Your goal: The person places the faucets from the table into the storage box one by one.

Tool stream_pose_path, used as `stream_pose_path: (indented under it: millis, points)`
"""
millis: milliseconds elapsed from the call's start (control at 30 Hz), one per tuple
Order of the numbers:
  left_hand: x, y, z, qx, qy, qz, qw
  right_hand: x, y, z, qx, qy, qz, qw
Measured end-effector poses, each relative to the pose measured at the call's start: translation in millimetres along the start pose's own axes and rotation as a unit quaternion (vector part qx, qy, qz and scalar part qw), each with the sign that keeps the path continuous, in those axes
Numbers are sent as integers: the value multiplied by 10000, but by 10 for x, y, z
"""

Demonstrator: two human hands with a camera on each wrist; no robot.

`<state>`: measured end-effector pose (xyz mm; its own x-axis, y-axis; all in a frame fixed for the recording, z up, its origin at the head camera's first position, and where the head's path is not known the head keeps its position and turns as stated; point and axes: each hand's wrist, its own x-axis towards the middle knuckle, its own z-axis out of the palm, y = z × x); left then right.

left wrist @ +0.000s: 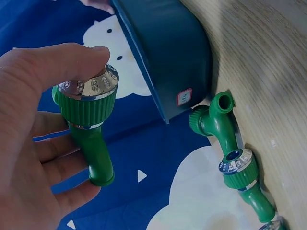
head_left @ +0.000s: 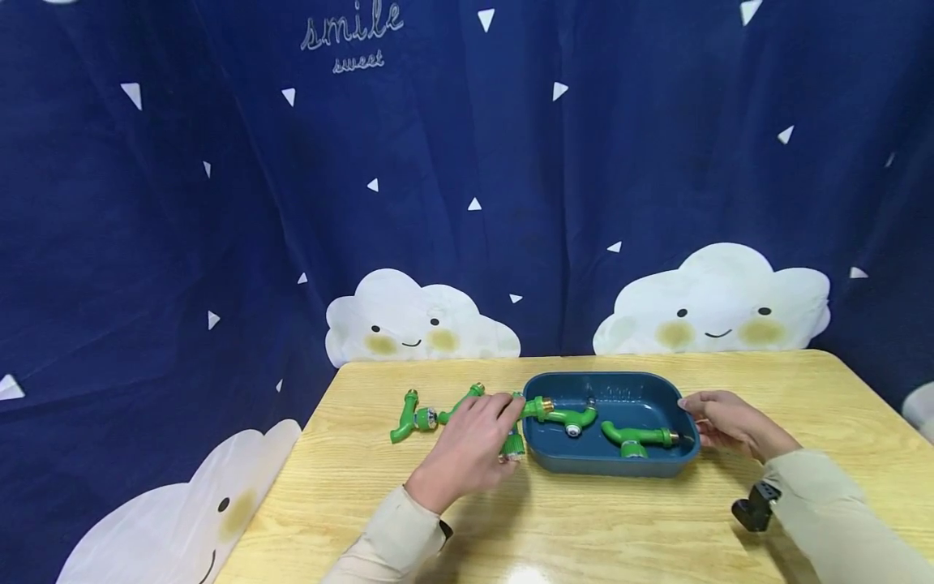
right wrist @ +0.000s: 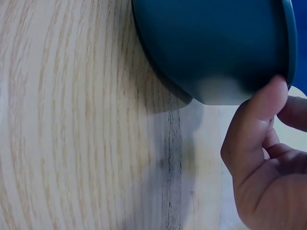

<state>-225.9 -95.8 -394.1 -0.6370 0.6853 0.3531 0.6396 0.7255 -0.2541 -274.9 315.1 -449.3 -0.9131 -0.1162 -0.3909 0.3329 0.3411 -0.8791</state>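
My left hand (head_left: pixel 470 446) grips a green tap (left wrist: pixel 98 155) beside the left end of a dark blue tub (head_left: pixel 613 466). In the left wrist view its thumb lies over the tap's chrome-topped knob, with fingers behind the body; the brass threaded end (head_left: pixel 546 405) points over the tub's rim in the head view. My right hand (head_left: pixel 733 423) pinches the tub's right rim between thumb and fingers. Inside the tub lie two green taps, one near the left (head_left: pixel 580 418) and another on the right (head_left: pixel 635 436).
More green taps lie on the wooden table (head_left: pixel 584 527) left of the tub, one at the far left (head_left: pixel 409 418) and another (head_left: pixel 467 399) partly behind my left hand. A dark blue curtain (head_left: pixel 452 146) with clouds hangs behind the table's back edge.
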Motion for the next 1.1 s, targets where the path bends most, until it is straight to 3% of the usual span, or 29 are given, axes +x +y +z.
stream_pose_path:
  millis: [1100]
  points:
    - [89, 22, 11, -538, -339, -159, 9978, 27, 30, 0, 125, -22, 33, 9999]
